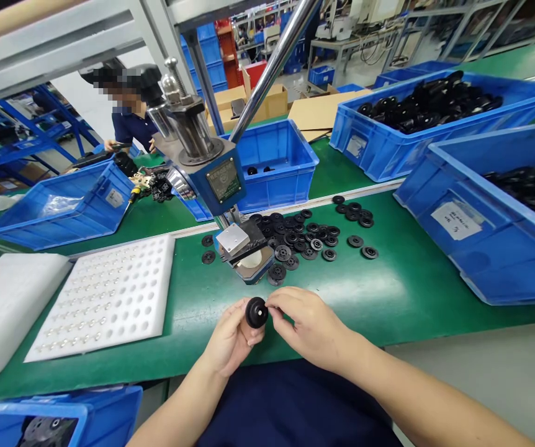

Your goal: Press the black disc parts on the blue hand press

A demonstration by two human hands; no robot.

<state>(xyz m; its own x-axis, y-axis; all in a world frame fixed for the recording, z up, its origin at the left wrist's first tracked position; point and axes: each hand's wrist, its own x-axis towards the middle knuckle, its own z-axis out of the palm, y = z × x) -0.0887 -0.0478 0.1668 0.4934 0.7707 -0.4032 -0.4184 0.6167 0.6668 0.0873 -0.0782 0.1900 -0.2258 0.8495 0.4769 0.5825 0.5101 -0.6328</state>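
My left hand (233, 340) holds a small round black plastic part (256, 311) pinched between thumb and fingers, just above the near edge of the green table (407, 292). My right hand (309, 326) meets it from the right, its fingertips closed on the part's edge. Directly behind the hands stands a blue hand press (216, 180) with a long steel lever (274, 65) and a small base plate (249, 256). Several loose black discs (311, 236) lie scattered to the right of the press base.
A white foam tray (109, 298) with rows of holes lies at left, white foam sheets (2, 310) beside it. Blue bins (476, 248) of black parts stand at right, another blue bin (279, 164) behind the press. A person (130, 118) works at the far left.
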